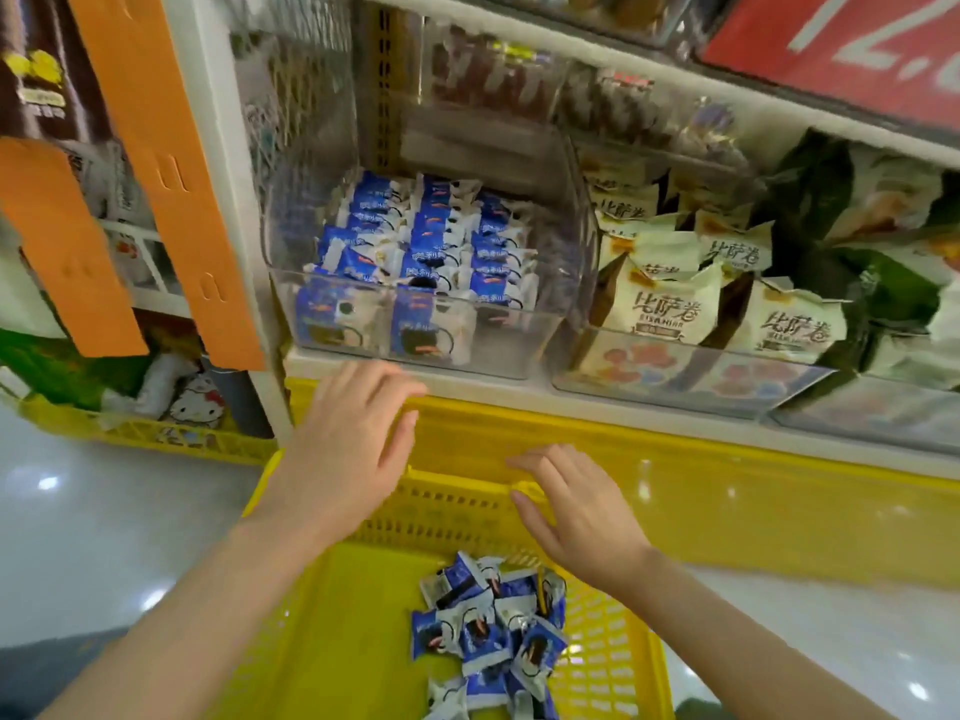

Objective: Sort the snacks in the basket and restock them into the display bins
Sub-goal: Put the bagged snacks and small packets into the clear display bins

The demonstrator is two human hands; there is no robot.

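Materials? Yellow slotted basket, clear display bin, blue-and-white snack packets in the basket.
Yellow slotted basket: looks like moulded rigid plastic, matte; regular vent slots in its wall.
Clear display bin: likely acrylic or similar hard plastic, glossy; see-through with bright edges.
Blue-and-white snack packets: probably thin plastic film, shiny; crinkled with crimped ends.

Empty hands over the basket (322, 605)
Left hand (345, 449) and right hand (582, 511) spread flat; blue snacks (488, 636) below, clear bin (415, 272) stocked above.

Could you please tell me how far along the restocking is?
Done: the clear bin already holds rows of blue packs. In hand: nothing; left hand and right hand hover empty over the yellow basket. Left: a pile of loose packs in it.
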